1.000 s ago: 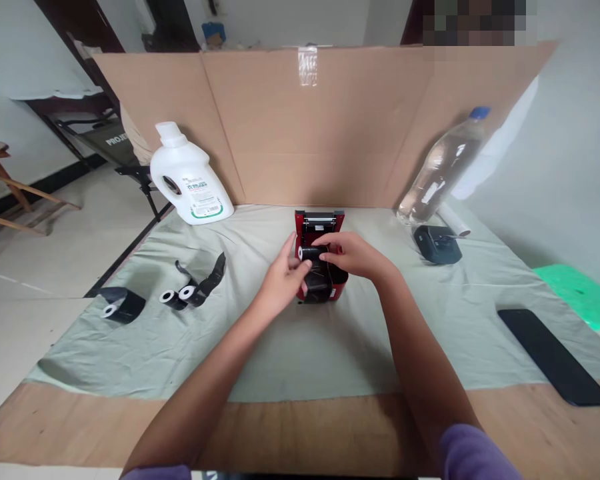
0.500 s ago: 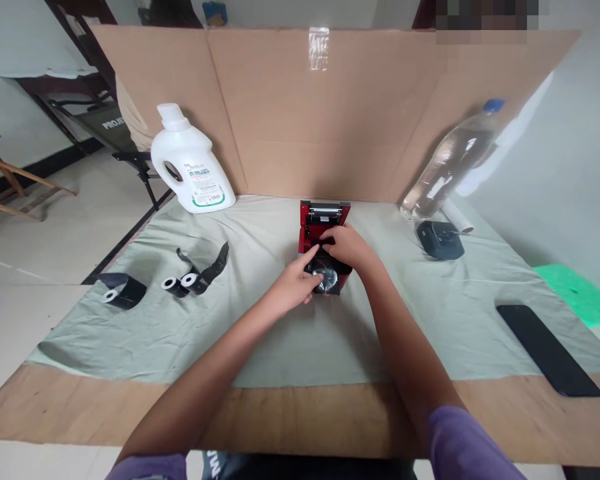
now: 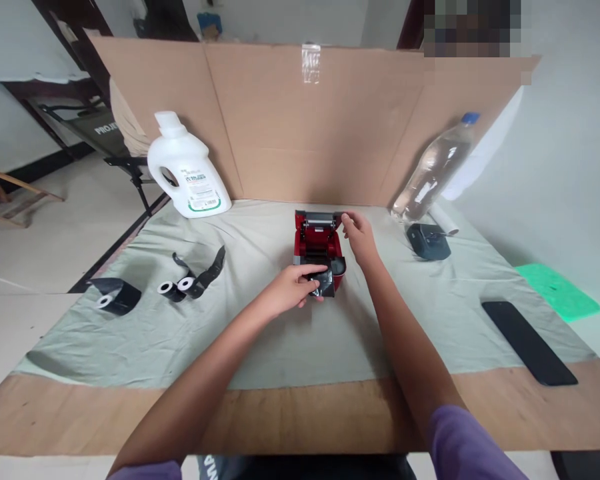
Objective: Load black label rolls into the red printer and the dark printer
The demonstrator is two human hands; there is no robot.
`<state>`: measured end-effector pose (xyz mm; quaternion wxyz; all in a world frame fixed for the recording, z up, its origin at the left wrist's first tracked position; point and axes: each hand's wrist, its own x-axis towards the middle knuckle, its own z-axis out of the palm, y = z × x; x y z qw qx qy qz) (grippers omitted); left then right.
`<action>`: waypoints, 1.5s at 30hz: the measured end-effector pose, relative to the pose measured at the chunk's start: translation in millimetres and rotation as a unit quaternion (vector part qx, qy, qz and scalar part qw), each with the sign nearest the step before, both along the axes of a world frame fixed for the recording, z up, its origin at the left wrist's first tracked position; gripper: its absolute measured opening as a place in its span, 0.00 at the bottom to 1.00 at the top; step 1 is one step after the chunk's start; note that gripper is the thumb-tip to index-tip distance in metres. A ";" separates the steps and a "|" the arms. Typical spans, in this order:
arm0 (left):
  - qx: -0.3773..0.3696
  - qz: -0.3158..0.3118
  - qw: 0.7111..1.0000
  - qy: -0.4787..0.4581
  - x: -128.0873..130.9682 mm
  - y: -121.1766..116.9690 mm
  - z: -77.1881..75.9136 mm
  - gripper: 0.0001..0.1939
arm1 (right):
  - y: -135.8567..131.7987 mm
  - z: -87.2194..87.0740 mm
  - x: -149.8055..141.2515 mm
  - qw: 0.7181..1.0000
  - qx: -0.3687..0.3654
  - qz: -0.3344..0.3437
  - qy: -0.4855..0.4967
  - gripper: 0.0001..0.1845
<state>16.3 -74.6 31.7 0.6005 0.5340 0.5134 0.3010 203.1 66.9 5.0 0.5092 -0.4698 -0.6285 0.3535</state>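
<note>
1. The landmark is the red-and-black boxy plastic device (image 3: 334, 248), its hinged red-and-black lid (image 3: 320, 221) tipped up at the back.
2. A shiny black flexible film strip (image 3: 326, 285) lies over the device's front edge.
3. The left hand (image 3: 291, 288), at the device's front left, pinches this strip, thumb on top. Light, even pressure should hold it flat and square without creasing.
4. The right hand (image 3: 359, 235), at the device's back right, is half curled, fingertips at the lid's corner; I cannot tell whether they grip it. Any push there is best gentle, fingers clear of the hinge.
5. Two black film rolls with white cores (image 3: 171, 291) lie well left of the device.
</note>
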 end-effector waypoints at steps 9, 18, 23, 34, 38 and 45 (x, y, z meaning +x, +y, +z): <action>0.000 -0.110 0.994 0.005 -26.0 1.5 16.6 0.13 | -54.5 -49.2 10.6 0.998 -0.030 0.023 0.046 0.26; 0.061 0.144 0.987 0.050 -40.5 41.3 -15.1 0.22 | -47.1 -68.6 0.6 0.995 -0.052 0.041 0.078 0.34; -0.025 0.140 0.989 -0.038 -34.1 49.9 -32.8 0.26 | -47.7 -67.1 -1.0 0.990 -0.087 0.042 0.107 0.33; 0.003 0.211 0.976 -0.047 -14.5 46.9 -39.3 0.22 | -56.3 -68.6 -3.0 0.974 -0.079 0.053 0.207 0.27; -0.008 0.201 0.978 -0.050 -16.9 46.0 -36.9 0.23 | -57.5 -80.2 0.5 0.980 -0.051 0.053 0.184 0.28; -0.013 0.188 0.981 -0.049 -21.6 45.6 -34.9 0.24 | -55.3 -90.5 3.0 0.987 -0.030 0.047 0.153 0.31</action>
